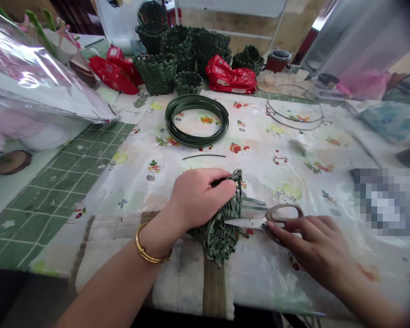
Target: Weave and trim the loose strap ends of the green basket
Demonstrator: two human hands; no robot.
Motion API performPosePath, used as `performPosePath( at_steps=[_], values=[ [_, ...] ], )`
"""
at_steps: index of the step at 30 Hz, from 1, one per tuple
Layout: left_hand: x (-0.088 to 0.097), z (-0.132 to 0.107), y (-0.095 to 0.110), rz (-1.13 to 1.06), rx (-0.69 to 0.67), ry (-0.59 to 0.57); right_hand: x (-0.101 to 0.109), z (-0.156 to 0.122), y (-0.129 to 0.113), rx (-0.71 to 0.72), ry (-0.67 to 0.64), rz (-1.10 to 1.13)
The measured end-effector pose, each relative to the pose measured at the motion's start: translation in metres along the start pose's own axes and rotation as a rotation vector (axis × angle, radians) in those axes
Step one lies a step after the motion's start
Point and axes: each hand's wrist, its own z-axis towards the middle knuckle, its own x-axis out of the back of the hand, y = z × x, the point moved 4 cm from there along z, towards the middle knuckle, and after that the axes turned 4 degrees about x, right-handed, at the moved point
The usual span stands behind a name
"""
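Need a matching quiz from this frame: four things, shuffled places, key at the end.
Things
1. Scissors
2. Bracelet
3. Coil of dark green strip
4. Green woven piece

Places
A. Lying on the printed cloth, beyond a short dark strip
B. Gripped by the left hand
C. In the right hand
D. Around the left wrist

Pairs: 1-C, 2-D, 3-A, 4-B
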Motion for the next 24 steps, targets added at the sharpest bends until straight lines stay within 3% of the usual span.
performPosePath(
  at_steps=[3, 6, 14, 18, 24],
  values=[
    [0.0, 0.001, -0.001, -0.046, 0.01, -0.022, 0.005, 0.006, -0.005, -0.049, -0.121, 0.056],
    [0.0, 0.001, -0.002, -0.067, 0.015, -0.011, 0.013, 0.011, -0.011, -0.102, -0.103, 0.154],
    [0.005, 0.0, -0.01, -0.132, 0.032, 0.016, 0.038, 0.007, -0.048, -0.216, 0.343, 0.367],
    [0.006, -0.002, -0.012, -0.156, 0.023, 0.009, 0.025, 0.008, -0.073, -0.191, 0.388, 0.381],
    [0.003, -0.006, -0.013, -0.212, 0.019, -0.049, -0.013, 0.018, -0.068, -0.528, 0.297, 0.547]
  ],
)
